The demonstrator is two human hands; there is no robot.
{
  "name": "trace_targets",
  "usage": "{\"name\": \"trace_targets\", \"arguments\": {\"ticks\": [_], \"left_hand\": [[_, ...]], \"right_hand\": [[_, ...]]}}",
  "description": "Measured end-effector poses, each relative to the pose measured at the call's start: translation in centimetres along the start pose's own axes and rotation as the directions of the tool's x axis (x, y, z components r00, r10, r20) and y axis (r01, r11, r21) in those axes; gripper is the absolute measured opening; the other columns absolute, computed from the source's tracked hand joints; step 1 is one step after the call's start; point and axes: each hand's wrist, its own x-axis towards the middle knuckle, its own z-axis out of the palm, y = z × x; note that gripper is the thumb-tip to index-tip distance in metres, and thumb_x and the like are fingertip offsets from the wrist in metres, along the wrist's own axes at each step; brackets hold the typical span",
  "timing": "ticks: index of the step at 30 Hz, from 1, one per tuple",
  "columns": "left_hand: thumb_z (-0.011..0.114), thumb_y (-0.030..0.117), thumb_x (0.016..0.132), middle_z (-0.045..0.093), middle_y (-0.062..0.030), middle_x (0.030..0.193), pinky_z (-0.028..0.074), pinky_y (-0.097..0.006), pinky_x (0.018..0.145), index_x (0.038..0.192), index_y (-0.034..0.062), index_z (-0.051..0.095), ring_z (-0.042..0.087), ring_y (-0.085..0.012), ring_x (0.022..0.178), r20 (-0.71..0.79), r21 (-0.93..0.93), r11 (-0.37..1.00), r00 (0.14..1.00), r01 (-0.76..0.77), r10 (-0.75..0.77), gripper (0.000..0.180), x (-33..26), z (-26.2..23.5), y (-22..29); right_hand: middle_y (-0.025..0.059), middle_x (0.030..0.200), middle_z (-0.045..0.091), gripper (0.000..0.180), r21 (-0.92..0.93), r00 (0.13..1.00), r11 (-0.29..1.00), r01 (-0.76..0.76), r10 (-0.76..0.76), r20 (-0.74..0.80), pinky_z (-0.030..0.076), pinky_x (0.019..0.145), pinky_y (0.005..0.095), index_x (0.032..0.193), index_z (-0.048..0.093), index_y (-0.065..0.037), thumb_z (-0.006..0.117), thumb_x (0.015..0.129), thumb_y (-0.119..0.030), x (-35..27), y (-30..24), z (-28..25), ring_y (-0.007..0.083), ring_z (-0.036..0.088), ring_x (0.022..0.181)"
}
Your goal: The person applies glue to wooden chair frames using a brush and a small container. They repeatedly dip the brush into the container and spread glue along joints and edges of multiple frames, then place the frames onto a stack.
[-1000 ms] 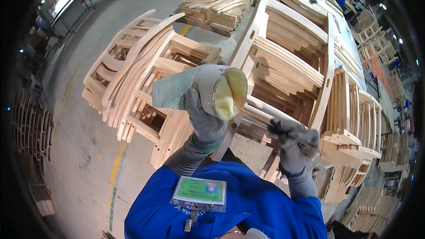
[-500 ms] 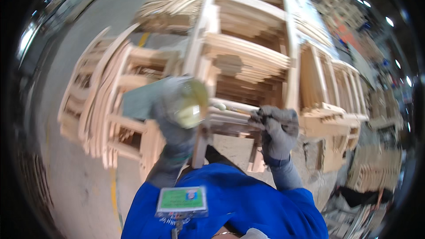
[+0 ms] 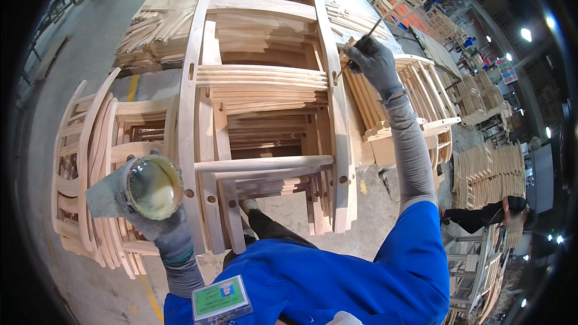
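Observation:
My left hand point(image 3: 159, 222), in a grey glove, is wrapped round an open container point(image 3: 179, 195) of pale yellowish glue-like liquid, held at the left of a stack of wooden chair frames. A grey-green piece point(image 3: 103, 195) juts out to the left beyond the container; whether it is the container's side I cannot tell. My gloved right hand point(image 3: 374, 66) grips a thin dark stick point(image 3: 376, 26). The stick's lower end points at a hole in the right post of the top chair frame point(image 3: 341, 144); contact there is unclear. More round holes show along both posts.
Curved chair frames point(image 3: 90, 168) stand at the left, and others point(image 3: 421, 87) at the right. Loose wooden slats point(image 3: 159, 27) are piled at the far left. A person in dark clothes point(image 3: 481, 216) is at the right among more stacked frames point(image 3: 490, 171).
My right hand has moved up and away, from near the lower rung to the right post's upper hole. The container in my left hand now sits lower and further left in view.

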Motion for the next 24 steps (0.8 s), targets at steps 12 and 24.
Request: {"name": "trace_targets", "arguments": {"ticks": [12,24], "left_hand": [[0.049,0.028,0.090,0.042,-0.0182,0.132,0.041,-0.047,0.101,0.134,0.0022,0.034,0.040,-0.0315,0.123,0.004,0.304,0.931,0.978,-0.201,0.209,0.053,-0.3,-0.5,0.9],[0.053,0.031,0.088,0.037,-0.0210,0.136,0.040,-0.046,0.101,0.136,0.0021,0.030,0.042,-0.0328,0.122,0.281,0.578,0.643,0.862,-0.503,0.422,0.061,0.7,-4.5,0.3]], "right_hand": [[0.0161,0.065,0.060,0.021,-0.489,0.978,0.848,0.205,-0.158,0.136,0.047,0.058,0.0388,0.081,0.059,-0.003,0.070,0.075,-0.020,0.8,0.3,1.7,0.0337,0.060,0.064],[0.0158,0.068,0.061,0.017,-0.499,0.974,0.845,0.192,-0.101,0.204,0.047,0.058,0.0367,0.083,0.056,-0.002,0.065,0.079,-0.017,-0.4,-1.0,2.1,0.0329,0.059,0.063]]}}
